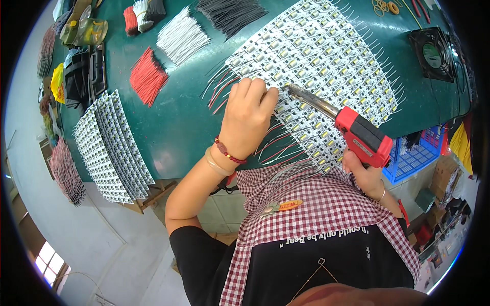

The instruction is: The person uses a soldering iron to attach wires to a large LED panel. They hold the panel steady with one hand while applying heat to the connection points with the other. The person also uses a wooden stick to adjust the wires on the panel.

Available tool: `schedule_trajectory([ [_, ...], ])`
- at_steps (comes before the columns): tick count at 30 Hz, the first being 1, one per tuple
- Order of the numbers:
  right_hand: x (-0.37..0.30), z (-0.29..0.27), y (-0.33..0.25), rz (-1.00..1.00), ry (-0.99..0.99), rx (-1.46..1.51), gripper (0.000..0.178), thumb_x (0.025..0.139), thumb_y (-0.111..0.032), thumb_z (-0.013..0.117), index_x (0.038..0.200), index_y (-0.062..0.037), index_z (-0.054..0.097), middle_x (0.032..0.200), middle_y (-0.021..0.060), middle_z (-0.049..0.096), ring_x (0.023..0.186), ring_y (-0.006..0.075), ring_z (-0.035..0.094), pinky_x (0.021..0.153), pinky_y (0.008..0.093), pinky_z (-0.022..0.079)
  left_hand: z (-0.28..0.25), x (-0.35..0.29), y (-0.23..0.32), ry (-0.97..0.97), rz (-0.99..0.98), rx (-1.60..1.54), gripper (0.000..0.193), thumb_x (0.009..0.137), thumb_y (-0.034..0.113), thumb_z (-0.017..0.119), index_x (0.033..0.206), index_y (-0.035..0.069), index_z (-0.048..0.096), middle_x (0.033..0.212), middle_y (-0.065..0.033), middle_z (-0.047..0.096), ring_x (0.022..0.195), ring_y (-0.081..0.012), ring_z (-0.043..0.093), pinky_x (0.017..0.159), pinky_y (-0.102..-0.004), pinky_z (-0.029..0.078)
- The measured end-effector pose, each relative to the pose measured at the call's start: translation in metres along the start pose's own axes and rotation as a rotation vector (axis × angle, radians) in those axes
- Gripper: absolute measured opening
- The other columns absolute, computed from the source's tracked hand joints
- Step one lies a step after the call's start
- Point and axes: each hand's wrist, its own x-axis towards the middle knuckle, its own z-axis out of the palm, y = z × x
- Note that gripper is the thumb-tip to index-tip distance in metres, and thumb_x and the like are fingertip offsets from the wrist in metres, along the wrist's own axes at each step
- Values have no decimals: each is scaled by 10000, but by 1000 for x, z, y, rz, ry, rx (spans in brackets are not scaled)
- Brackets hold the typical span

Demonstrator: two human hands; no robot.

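Note:
A large panel of white circuit boards [311, 56] with rows of small yellowish parts lies on the green table, thin wires sticking out along its edges. My right hand [361, 171] grips a red and black soldering gun [365, 136] by its handle. The gun's dark metal tip points left and meets the panel just right of my left fingers. My left hand [250, 115] is closed in a pinch over the panel's left edge, beside red and white wires [222, 89]. Whatever its fingertips hold is hidden behind the hand.
Bundles of red wires [148, 76], white wires [182, 36] and black wires [232, 15] lie on the table [189, 112]. More board panels [109, 148] overhang its left edge. A black fan [433, 53] stands at the right, above a blue crate [416, 155].

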Motion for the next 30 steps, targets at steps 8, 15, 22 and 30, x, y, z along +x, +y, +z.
schedule_trajectory([
  [8, 0, 2, 2, -1, 20, -6, 138, 912, -23, 536, 776, -2, 542, 677, 48, 538, 572, 96, 503, 526, 245, 408, 1, 1, -5, -6, 52, 1, 160, 700, 16, 583, 855, 23, 617, 784, -69, 444, 761, -224, 472, 678, -334, 398],
  [15, 0, -2, 4, 16, -44, -62, 69, 900, -65, 590, 882, -4, 564, 755, 46, 570, 652, 107, 537, 588, 258, 438, 0, 1, -6, 3, 45, -1, 220, 668, -24, 592, 873, 36, 643, 769, -59, 459, 735, -219, 481, 671, -339, 413],
  [22, -7, 2, 3, 21, 4, 20, 146, 947, -71, 537, 824, 7, 549, 682, 50, 536, 590, 112, 508, 557, 267, 423, 1, 2, -5, 13, 51, 13, 241, 662, -33, 593, 880, 47, 658, 757, -51, 468, 718, -211, 485, 662, -336, 403],
  [30, -5, 0, 2, 58, -52, -21, 70, 915, -66, 585, 909, 3, 586, 737, 35, 574, 639, 97, 530, 581, 259, 437, 1, 3, -6, 22, 76, 14, 232, 669, -30, 591, 881, 39, 656, 752, -49, 470, 719, -209, 487, 657, -335, 398],
])
